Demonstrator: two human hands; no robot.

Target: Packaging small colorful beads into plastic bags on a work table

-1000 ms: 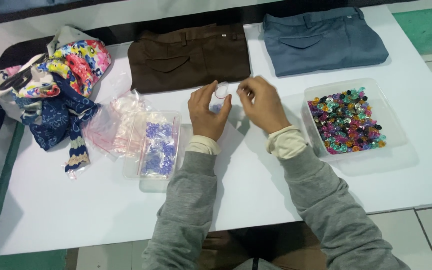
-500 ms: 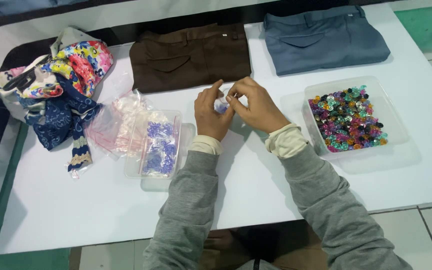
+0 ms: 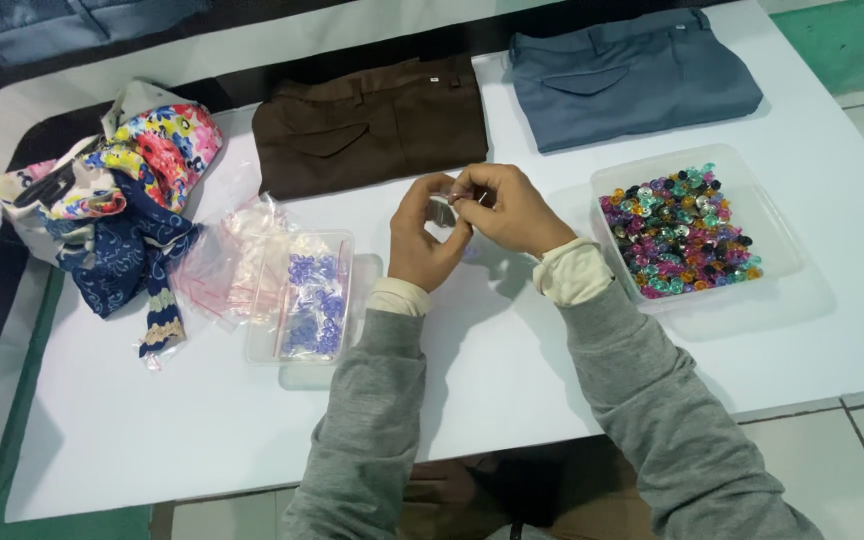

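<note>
My left hand (image 3: 420, 240) and my right hand (image 3: 508, 210) meet over the middle of the white table (image 3: 512, 370). Together they pinch a small clear plastic bag (image 3: 443, 212) between the fingertips; what is inside it is too small to tell. A clear tray of many-coloured buttons (image 3: 680, 232) stands just right of my right hand. To the left of my left hand a clear tray (image 3: 304, 296) holds small bags of blue buttons, with a heap of empty clear bags (image 3: 230, 262) beside it.
Folded brown trousers (image 3: 372, 122) and folded grey-blue trousers (image 3: 628, 76) lie along the table's far edge. A pile of colourful patterned cloth (image 3: 112, 210) sits at the far left. The table's near edge runs just in front of my forearms.
My two hands have closed together around the small bag; the fingers that were apart a second ago now pinch it from both sides.
</note>
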